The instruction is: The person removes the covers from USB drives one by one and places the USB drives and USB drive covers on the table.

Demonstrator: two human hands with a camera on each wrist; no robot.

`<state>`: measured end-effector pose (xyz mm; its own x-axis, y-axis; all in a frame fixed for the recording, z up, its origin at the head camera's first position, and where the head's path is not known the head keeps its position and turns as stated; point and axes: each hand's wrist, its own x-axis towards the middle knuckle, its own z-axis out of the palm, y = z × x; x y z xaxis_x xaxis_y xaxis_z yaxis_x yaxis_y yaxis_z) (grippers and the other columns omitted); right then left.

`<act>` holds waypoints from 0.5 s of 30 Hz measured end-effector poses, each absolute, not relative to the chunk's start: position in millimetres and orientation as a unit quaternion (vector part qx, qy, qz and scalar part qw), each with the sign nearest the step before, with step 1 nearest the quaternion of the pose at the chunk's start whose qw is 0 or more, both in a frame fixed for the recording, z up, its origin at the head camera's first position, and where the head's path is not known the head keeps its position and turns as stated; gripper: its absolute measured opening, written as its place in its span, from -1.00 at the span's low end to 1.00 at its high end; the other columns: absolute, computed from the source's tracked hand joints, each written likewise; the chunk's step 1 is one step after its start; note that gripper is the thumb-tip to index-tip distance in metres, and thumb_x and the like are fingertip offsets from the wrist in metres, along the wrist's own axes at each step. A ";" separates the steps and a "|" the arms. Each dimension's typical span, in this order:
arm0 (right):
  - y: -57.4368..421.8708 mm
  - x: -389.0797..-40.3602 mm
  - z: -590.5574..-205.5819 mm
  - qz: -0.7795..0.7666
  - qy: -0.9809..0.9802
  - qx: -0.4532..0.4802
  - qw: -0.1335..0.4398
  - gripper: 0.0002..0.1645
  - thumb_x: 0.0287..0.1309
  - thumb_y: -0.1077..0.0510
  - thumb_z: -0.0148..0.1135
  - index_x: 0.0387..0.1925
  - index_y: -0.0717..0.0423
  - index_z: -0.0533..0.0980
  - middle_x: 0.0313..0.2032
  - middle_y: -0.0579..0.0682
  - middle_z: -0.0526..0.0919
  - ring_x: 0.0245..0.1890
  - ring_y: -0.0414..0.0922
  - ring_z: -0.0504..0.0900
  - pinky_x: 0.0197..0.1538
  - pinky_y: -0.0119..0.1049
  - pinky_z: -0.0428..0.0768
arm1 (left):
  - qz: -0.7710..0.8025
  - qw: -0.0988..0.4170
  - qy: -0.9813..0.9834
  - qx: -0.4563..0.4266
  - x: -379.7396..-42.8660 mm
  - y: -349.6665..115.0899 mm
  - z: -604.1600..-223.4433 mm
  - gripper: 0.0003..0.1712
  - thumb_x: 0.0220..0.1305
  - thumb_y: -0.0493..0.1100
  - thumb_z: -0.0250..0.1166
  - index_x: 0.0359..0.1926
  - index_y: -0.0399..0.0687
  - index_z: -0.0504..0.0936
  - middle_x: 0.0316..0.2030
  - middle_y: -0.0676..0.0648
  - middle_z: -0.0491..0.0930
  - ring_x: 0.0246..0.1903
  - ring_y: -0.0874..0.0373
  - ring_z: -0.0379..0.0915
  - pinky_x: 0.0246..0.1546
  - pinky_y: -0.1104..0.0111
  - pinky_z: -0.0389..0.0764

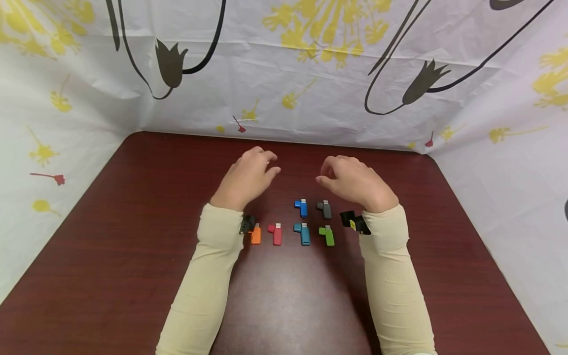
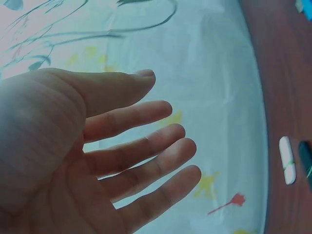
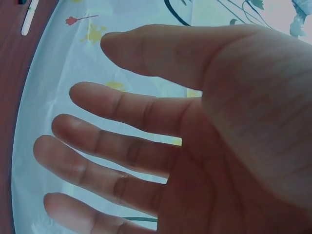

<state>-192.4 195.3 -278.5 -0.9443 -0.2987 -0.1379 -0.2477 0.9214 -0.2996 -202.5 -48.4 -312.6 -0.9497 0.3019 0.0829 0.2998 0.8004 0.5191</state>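
My left hand (image 1: 246, 178) hangs over the table, its fingers loosely bent and nothing in them. Across from it, my right hand (image 1: 355, 181) is held the same way, palm bare in the right wrist view. Between and below the hands lie several swivel USB flash drives in two rows. The upper row has a blue drive (image 1: 303, 208) and a grey drive (image 1: 327, 210). Below are an orange drive (image 1: 256, 235), partly covered by the left wrist strap, a red drive (image 1: 277, 234), a teal drive (image 1: 304, 234) and a green drive (image 1: 329, 236). Neither hand touches them.
A dark red-brown table (image 1: 111, 236) is bordered by a white patterned sheet (image 1: 284, 98) at the back and sides. The left wrist view shows a slim white object (image 2: 287, 160) and a dark object (image 2: 306, 158), kinds unclear. Black straps (image 1: 357, 223) sit at the wrists.
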 end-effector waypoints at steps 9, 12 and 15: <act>178.6 -194.8 -281.4 -0.152 0.974 -0.157 0.065 -0.56 0.55 -0.01 0.23 0.26 0.15 0.56 0.22 0.15 0.62 0.15 0.12 0.64 0.24 0.22 0.60 | 0.298 -0.045 0.945 0.131 -196.3 -78.8 -291.3 -0.45 0.61 -0.04 0.30 0.47 -0.18 0.55 0.42 -0.25 0.49 0.36 -0.17 0.48 0.32 -0.03 0.64; 170.1 -196.1 -279.9 -0.165 0.971 -0.162 0.058 -0.54 0.55 -0.03 0.23 0.30 0.12 0.53 0.26 0.13 0.60 0.15 0.11 0.63 0.25 0.22 0.59 | 0.307 -0.062 0.941 0.126 -194.5 -85.8 -288.1 -0.43 0.61 -0.06 0.29 0.49 -0.19 0.51 0.46 -0.25 0.46 0.42 -0.19 0.44 0.35 -0.05 0.61; 161.8 -196.9 -276.8 -0.181 0.969 -0.162 0.045 -0.50 0.55 -0.05 0.24 0.35 0.08 0.50 0.31 0.09 0.57 0.20 0.08 0.61 0.27 0.18 0.59 | 0.320 -0.076 0.937 0.122 -193.6 -89.3 -286.2 -0.41 0.62 -0.07 0.28 0.52 -0.19 0.48 0.48 -0.25 0.44 0.46 -0.19 0.42 0.39 -0.06 0.57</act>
<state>-196.9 161.8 -276.8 -0.9434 -0.3305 -0.0291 -0.2978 0.8821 -0.3649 -193.6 -89.3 -286.2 -0.9590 0.1794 0.2196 0.2762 0.7662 0.5803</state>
